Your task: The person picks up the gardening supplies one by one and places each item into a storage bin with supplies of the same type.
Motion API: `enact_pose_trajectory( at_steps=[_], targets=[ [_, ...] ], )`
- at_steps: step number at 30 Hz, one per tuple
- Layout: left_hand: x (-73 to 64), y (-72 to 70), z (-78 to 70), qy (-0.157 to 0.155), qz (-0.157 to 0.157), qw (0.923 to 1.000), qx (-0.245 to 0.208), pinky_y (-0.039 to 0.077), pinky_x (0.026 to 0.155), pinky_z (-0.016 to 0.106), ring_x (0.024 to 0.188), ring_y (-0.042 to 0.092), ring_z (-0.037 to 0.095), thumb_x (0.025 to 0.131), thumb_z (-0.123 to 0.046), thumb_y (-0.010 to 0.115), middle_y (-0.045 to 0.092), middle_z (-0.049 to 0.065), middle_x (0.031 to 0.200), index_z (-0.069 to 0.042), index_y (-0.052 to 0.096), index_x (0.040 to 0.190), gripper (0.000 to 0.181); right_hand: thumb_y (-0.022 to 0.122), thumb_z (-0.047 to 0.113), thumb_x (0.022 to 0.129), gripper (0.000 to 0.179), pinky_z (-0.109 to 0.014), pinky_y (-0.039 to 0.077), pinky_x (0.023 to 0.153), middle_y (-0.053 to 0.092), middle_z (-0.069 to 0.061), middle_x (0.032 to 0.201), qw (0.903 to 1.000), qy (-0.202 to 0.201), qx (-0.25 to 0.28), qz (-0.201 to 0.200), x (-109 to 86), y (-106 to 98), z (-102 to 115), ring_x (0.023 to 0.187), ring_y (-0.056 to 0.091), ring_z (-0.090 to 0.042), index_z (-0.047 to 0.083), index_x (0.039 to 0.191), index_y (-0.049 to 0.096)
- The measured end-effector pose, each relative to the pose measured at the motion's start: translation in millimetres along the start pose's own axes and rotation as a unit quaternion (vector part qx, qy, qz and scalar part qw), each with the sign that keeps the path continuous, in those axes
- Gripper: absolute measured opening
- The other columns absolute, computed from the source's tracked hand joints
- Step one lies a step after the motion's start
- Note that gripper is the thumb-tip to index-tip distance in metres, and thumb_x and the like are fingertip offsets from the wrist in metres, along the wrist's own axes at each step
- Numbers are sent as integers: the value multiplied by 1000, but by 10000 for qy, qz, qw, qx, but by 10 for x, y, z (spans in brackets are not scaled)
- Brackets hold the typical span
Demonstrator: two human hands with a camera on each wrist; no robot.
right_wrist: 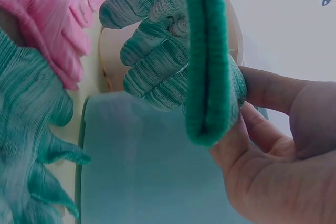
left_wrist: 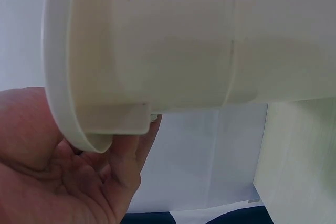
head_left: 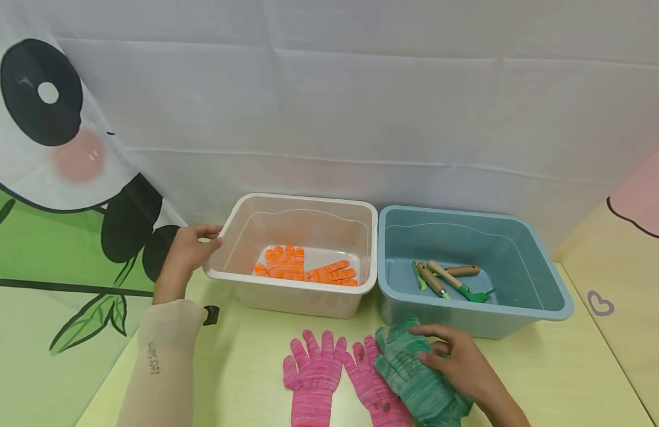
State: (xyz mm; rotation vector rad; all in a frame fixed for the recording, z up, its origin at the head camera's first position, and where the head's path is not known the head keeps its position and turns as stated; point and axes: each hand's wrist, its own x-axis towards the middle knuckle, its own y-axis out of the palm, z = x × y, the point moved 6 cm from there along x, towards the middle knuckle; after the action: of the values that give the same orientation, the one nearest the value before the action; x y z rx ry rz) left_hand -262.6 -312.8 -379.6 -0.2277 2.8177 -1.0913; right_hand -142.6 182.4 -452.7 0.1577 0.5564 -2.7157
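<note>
My left hand [head_left: 184,256] grips the left rim of the white plastic bin [head_left: 303,299], fingers at the edge in the left wrist view. Inside that bin lie orange gloves [head_left: 287,264]. My right hand [head_left: 460,362] pinches a green striped knit glove [right_wrist: 157,72] between thumb and fingers, near its cuff, in front of the blue bin [head_left: 441,320]. A second green glove [right_wrist: 31,124] lies beneath it on the table. Just left are two pink gloves [head_left: 316,379], one partly covered by green and marked with dark spots.
Small garden tools [head_left: 433,279] with wooden handles lie in the blue bin. Both bins stand side by side against a pale cloth wall [head_left: 361,118]. A printed cartoon panel [head_left: 52,237] rises on the left. The yellow table [head_left: 244,356] carries everything.
</note>
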Motion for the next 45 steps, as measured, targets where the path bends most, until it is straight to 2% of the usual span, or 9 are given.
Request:
enact_pose_trajectory(
  at_steps=[9, 17, 26, 35, 45],
  targets=[
    [0, 8, 11, -36, 37, 10000, -44, 51, 102, 60, 129, 53, 49, 107, -13, 60, 57, 35, 141, 12, 55, 145, 46, 74, 0, 96, 39, -37, 62, 85, 56, -32, 147, 9997, -205, 66, 124, 47, 82, 71, 120, 67, -49, -1, 134, 68],
    [-15, 0, 1, 7, 20, 10000, -14, 51, 100, 60, 128, 54, 49, 107, -12, 60, 58, 35, 139, 12, 55, 145, 46, 73, 0, 97, 39, -35, 61, 83, 54, -33, 148, 9994, -204, 189, 216, 62, 132, 94, 121, 66, -48, -2, 135, 68],
    [-11, -12, -9, 198, -52, 9997, 93, 53, 94, 53, 125, 56, 49, 105, -11, 61, 61, 36, 135, 13, 58, 141, 44, 73, 0, 97, 39, -29, 59, 79, 56, -32, 147, 9991, -196, 261, 254, 83, 166, 126, 115, 71, -37, -2, 135, 68],
    [8, -17, -11, 236, -114, 9996, 127, 54, 87, 46, 122, 58, 48, 104, -10, 63, 62, 36, 132, 14, 59, 139, 43, 74, 1, 97, 38, -33, 61, 84, 57, -31, 147, 9989, -358, 163, 262, 104, 192, 191, 119, 69, -44, 0, 134, 69],
    [-13, -3, -4, 38, 32, 10000, -70, 53, 94, 50, 125, 57, 48, 107, -13, 59, 58, 35, 140, 13, 56, 144, 45, 73, -1, 97, 39, -42, 61, 88, 56, -30, 148, 9980, -506, 125, 363, 120, 235, 281, 118, 69, -44, -1, 135, 68]
  ],
)
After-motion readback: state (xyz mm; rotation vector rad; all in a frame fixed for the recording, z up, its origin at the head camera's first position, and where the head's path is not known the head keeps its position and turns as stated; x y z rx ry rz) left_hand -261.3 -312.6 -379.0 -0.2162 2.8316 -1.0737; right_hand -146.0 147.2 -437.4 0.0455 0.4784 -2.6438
